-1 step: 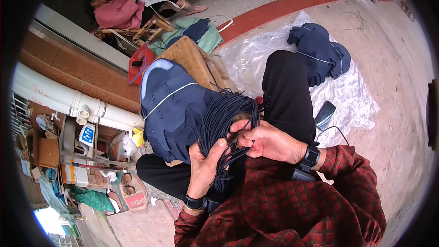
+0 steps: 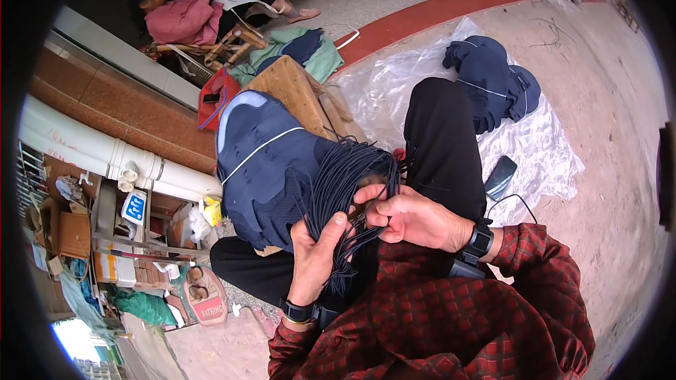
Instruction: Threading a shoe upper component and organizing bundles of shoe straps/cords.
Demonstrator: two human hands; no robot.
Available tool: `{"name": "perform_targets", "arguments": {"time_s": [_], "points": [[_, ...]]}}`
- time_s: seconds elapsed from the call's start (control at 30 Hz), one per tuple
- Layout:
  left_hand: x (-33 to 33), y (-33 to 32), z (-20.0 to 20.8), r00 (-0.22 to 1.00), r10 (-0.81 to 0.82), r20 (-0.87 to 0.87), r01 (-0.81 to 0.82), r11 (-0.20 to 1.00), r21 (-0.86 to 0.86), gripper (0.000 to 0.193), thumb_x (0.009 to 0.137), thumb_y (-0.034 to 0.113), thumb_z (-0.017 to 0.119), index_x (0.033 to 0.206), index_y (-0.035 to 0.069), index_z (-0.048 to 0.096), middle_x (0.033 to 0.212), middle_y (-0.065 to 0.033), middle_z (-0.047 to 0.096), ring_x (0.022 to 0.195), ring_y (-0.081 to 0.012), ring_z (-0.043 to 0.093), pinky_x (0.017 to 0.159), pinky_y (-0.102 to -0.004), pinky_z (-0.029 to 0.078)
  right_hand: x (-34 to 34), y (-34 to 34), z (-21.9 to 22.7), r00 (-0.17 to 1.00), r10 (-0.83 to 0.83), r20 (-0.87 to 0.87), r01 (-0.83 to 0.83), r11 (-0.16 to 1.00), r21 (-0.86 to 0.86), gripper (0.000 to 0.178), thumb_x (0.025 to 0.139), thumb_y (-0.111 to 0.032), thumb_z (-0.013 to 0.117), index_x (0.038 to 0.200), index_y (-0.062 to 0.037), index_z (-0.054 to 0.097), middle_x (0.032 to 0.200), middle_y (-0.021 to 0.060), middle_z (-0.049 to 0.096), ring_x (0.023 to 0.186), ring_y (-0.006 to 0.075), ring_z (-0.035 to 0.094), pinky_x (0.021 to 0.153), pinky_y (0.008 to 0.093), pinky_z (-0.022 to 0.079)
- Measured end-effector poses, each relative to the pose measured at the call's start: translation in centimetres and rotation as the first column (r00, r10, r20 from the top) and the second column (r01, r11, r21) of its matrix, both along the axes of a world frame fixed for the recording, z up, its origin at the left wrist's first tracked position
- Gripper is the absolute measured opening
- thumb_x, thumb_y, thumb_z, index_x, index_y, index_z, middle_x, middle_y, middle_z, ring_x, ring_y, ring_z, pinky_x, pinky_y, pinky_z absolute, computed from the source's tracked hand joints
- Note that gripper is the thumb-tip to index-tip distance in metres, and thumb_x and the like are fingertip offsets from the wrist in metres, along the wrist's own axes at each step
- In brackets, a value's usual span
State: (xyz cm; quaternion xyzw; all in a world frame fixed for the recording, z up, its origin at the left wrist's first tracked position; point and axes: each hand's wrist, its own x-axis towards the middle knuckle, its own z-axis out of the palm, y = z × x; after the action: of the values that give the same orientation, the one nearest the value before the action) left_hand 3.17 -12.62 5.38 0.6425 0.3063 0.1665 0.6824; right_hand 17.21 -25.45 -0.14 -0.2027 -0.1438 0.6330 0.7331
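Observation:
A thick looped bundle of thin dark navy cords lies across my lap, its loose ends hanging below my wrists. My left hand is closed round its near side, with the thumb pressed over the strands. Thumb and fingertips of my right hand pinch together at the loop's right side, on a few of the strands. Just beyond the cords, a stack of navy fabric pieces tied with a white string leans on my leg; the cords overlap its right edge. What lies under my fingers is partly hidden.
A wooden stool stands behind the stack, with a red bag beside it. On the right, clear plastic sheeting carries another tied navy bundle and a phone. White pipes run along the left. A person sits far left.

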Motion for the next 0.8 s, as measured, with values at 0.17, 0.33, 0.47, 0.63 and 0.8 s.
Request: {"name": "perform_targets", "arguments": {"time_s": [0.17, 0.33, 0.47, 0.63, 0.8], "points": [[-0.2, 0.2, 0.0, 1.000, -0.020, -0.012, 0.019, 0.997, -0.072, 0.015, 0.093, 0.015, 0.066, 0.094, 0.000, 0.070, 0.080, -0.0024, 0.068, 0.066, -0.0067, 0.062, 0.059, -0.0214, 0.050, -0.3, 0.2, 0.9, 0.990, -0.016, 0.138, 0.028, 0.996, -0.085, 0.031, 0.095, -0.034, 0.062, 0.109, -0.0075, 0.058, 0.079, -0.0065, 0.048, 0.071, 0.0005, 0.044, 0.054, 0.0190, 0.031], [-0.3, 0.3, -0.9, 0.996, -0.086, -0.004, 0.086, 0.986, 0.145, 0.010, 0.090, 0.009, 0.068, 0.095, 0.000, 0.069, 0.081, -0.0030, 0.070, 0.068, -0.0068, 0.063, 0.061, -0.0222, 0.052, -0.2, 0.7, 0.5, 0.967, -0.039, 0.252, 0.088, 0.979, -0.185, 0.029, 0.090, -0.039, 0.069, 0.094, -0.0133, 0.057, 0.071, -0.0091, 0.048, 0.064, -0.0008, 0.042, 0.051, 0.0182, 0.027], [-0.2, 0.3, -0.9, 0.996, -0.093, -0.003, 0.092, 0.980, 0.179, 0.008, 0.090, 0.006, 0.068, 0.095, -0.001, 0.069, 0.082, -0.0027, 0.070, 0.070, -0.0062, 0.063, 0.063, -0.0222, 0.052, -0.4, 1.0, 0.1, 0.971, -0.048, 0.235, 0.107, 0.964, -0.245, 0.028, 0.088, -0.036, 0.072, 0.094, -0.0133, 0.057, 0.070, -0.0082, 0.051, 0.061, -0.0006, 0.042, 0.049, 0.0182, 0.027], [-0.3, 0.4, -1.0, 0.997, -0.076, 0.029, 0.072, 0.991, 0.116, 0.009, 0.091, 0.006, 0.066, 0.096, 0.000, 0.069, 0.084, -0.0026, 0.070, 0.072, -0.0050, 0.061, 0.066, -0.0221, 0.050, -0.1, 0.9, -0.1, 0.968, -0.032, 0.248, 0.091, 0.969, -0.230, 0.021, 0.088, -0.032, 0.072, 0.085, -0.0135, 0.062, 0.070, -0.0078, 0.053, 0.060, 0.0000, 0.043, 0.048, 0.0182, 0.027], [0.0, 0.1, -0.7, 0.999, -0.028, 0.041, 0.025, 0.997, 0.078, 0.010, 0.092, 0.008, 0.066, 0.094, -0.001, 0.070, 0.082, -0.0018, 0.069, 0.070, -0.0048, 0.060, 0.064, -0.0217, 0.049, -0.4, 0.6, 0.0, 0.976, -0.051, 0.210, 0.110, 0.953, -0.284, 0.016, 0.089, -0.025, 0.070, 0.086, -0.0117, 0.062, 0.073, -0.0053, 0.055, 0.063, 0.0021, 0.046, 0.049, 0.0194, 0.029]]}}
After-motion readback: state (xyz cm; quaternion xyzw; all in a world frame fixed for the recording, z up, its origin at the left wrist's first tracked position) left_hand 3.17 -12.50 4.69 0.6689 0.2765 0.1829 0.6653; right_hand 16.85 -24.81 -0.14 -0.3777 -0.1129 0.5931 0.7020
